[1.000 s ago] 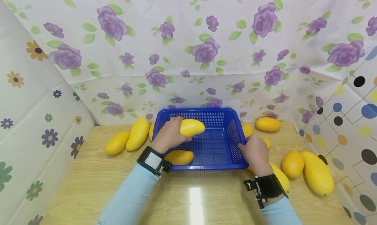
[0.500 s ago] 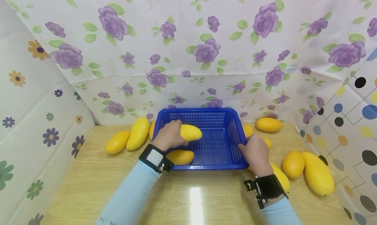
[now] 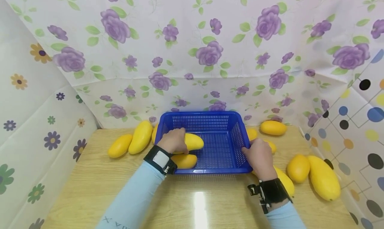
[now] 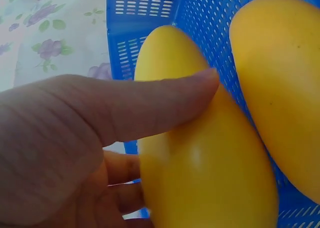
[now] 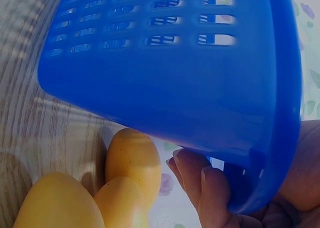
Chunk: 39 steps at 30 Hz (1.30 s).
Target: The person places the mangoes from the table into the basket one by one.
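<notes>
My left hand (image 3: 175, 140) is inside the blue plastic basket (image 3: 207, 171), gripping a yellow mango (image 3: 194, 142) with the thumb laid across its top and the fingers round its far side. In the left wrist view the held mango (image 4: 200, 158) lies beside a second, more orange mango (image 4: 280, 83). That second mango (image 3: 185, 161) rests at the basket's near left corner. My right hand (image 3: 260, 157) holds the basket's right rim; the right wrist view shows its fingers (image 5: 212, 193) curled under the rim from outside.
Left of the basket, an orange mango (image 3: 120, 145) and a yellow mango (image 3: 141, 137) lie on the wooden table (image 3: 99, 189), with another partly hidden behind the basket wall. Several mangoes lie to the right, among them a large yellow one (image 3: 325, 178). Flowered cloth (image 3: 186, 55) hangs behind.
My left hand has lowered the yellow mango toward the basket floor, nearer to the orange mango inside. My right hand has stayed on the basket's rim.
</notes>
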Each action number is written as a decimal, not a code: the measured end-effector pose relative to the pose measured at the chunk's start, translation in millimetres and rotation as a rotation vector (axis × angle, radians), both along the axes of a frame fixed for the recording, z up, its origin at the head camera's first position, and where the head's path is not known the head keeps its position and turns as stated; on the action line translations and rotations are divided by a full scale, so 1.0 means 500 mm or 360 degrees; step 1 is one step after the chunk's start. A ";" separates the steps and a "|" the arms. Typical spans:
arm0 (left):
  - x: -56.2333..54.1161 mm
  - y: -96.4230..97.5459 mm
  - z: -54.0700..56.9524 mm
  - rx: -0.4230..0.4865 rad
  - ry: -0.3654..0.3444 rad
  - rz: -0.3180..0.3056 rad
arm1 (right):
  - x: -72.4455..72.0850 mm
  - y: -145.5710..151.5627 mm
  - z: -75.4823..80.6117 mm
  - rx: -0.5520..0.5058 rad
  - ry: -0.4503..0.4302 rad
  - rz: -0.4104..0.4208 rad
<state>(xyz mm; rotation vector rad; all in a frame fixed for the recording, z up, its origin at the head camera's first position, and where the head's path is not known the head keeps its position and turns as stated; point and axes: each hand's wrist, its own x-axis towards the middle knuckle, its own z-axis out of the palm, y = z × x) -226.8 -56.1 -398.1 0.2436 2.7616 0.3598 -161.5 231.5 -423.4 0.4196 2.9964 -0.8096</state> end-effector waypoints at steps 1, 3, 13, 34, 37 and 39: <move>0.000 -0.001 0.000 -0.0012 -0.0028 -0.0010 | 0.000 -0.001 0.000 -0.0002 0.0006 0.0002; 0.000 -0.002 0.001 -0.0029 -0.0072 -0.0023 | 0.000 -0.003 0.001 -0.0003 0.0016 0.0007; -0.003 -0.003 0.000 -0.0043 -0.0139 -0.0020 | -0.005 -0.003 0.001 0.0011 0.0052 0.0011; -0.006 0.000 -0.010 0.0024 -0.0233 -0.0078 | -0.004 0.000 -0.007 -0.0011 0.0013 -0.0005; -0.003 -0.001 -0.006 0.0036 -0.0219 -0.0087 | -0.003 0.001 -0.006 -0.0008 0.0014 -0.0006; -0.002 -0.001 -0.005 0.0040 -0.0216 -0.0087 | -0.003 0.001 -0.005 -0.0011 0.0011 -0.0005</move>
